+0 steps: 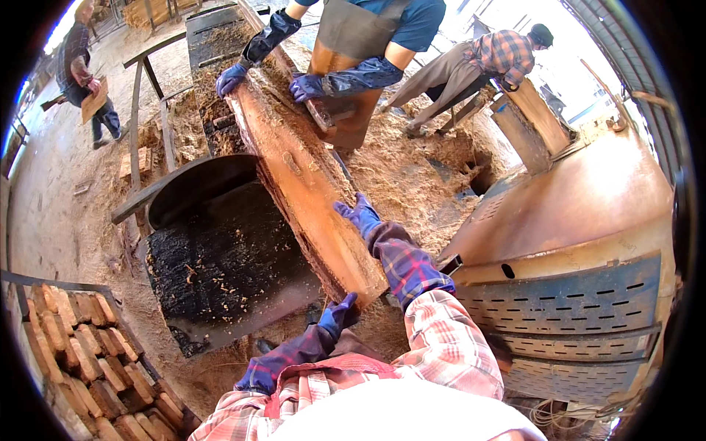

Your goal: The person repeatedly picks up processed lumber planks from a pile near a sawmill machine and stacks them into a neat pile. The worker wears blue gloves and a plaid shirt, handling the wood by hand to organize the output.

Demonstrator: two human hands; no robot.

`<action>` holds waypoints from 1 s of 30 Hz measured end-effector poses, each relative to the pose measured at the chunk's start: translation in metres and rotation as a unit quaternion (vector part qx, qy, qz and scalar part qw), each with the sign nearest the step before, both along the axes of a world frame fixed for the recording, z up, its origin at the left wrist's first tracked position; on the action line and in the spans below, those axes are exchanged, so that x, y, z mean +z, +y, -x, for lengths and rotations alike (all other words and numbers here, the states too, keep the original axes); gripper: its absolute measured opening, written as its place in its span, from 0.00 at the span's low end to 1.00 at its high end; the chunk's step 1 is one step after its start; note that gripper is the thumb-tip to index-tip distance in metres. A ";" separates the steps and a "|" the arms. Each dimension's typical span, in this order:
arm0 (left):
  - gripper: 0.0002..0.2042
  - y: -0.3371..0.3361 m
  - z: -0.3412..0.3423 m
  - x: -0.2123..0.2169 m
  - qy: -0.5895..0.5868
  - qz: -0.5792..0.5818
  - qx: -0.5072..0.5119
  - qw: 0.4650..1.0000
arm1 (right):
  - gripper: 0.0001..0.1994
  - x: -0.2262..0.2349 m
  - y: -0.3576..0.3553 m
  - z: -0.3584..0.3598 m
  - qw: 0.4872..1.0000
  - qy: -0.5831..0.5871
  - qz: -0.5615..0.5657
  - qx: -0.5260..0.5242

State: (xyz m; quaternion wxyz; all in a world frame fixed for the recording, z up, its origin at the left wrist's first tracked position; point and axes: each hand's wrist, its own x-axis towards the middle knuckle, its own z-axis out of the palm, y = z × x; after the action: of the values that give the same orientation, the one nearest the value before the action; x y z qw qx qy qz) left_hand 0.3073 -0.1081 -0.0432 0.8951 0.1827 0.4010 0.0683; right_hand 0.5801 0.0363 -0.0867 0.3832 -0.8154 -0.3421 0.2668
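A long wooden slab [309, 184] with rough bark along its left edge stretches away from me, sawdust strewn over its far part. My left hand [337, 314], in a blue glove, grips its near end from the left corner. At the slab's right edge, my right hand [359, 216] touches the wood with gloved fingers stretched out and spread. The far end is held by a co-worker's gloved hands, one at the left corner [232, 79] and one at the right side [304, 87].
A dark metal sheet [228, 272] with sawdust lies left of the slab, below a curved black guard [198, 184]. Stacked wood pieces [95, 353] fill a rack at lower left. A large slotted machine housing [559, 294] stands right. Two other people handle wood farther off.
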 end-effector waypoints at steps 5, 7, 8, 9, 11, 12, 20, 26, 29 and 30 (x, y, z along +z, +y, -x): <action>0.10 0.005 0.048 0.011 0.033 0.018 0.036 0.999 | 0.54 0.066 0.002 0.077 0.993 -0.059 0.096 0.026; 0.11 0.008 0.070 0.012 0.068 0.015 0.032 0.997 | 0.54 0.080 0.005 0.110 0.994 -0.056 0.090 0.021; 0.11 0.009 0.082 0.012 0.120 0.008 0.023 0.992 | 0.54 0.083 0.007 0.123 0.993 -0.064 0.094 0.021; 0.12 0.009 0.093 0.010 0.117 -0.026 0.029 0.992 | 0.54 0.085 0.009 0.135 0.992 -0.069 0.105 0.023; 0.13 0.010 0.121 0.003 0.111 -0.044 0.038 0.992 | 0.53 0.083 0.012 0.159 0.991 -0.082 0.100 0.024; 0.13 0.010 0.138 -0.001 0.098 -0.075 0.038 0.992 | 0.54 0.081 0.010 0.172 0.992 -0.078 0.090 0.039; 0.18 0.005 0.339 -0.028 -0.034 -0.065 -0.147 0.986 | 0.42 0.055 -0.099 0.318 0.999 -0.021 -0.025 -0.019; 0.25 -0.026 0.386 0.007 -0.014 0.090 -0.294 0.952 | 0.41 0.030 -0.198 0.367 0.793 0.561 -0.228 -0.064; 0.30 -0.005 0.366 0.034 -0.015 0.027 -0.067 0.997 | 0.40 0.039 -0.260 0.388 0.903 0.394 -0.170 0.033; 0.32 0.003 0.351 0.040 -0.036 -0.065 0.001 0.997 | 0.42 0.045 -0.286 0.395 0.911 0.382 -0.158 0.004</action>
State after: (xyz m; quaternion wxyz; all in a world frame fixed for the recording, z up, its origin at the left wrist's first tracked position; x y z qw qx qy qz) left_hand -0.0437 -0.1055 -0.0028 0.8949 0.2377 0.3638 0.1019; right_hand 0.1854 -0.2498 -0.0417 0.6074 -0.5788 -0.2104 0.5018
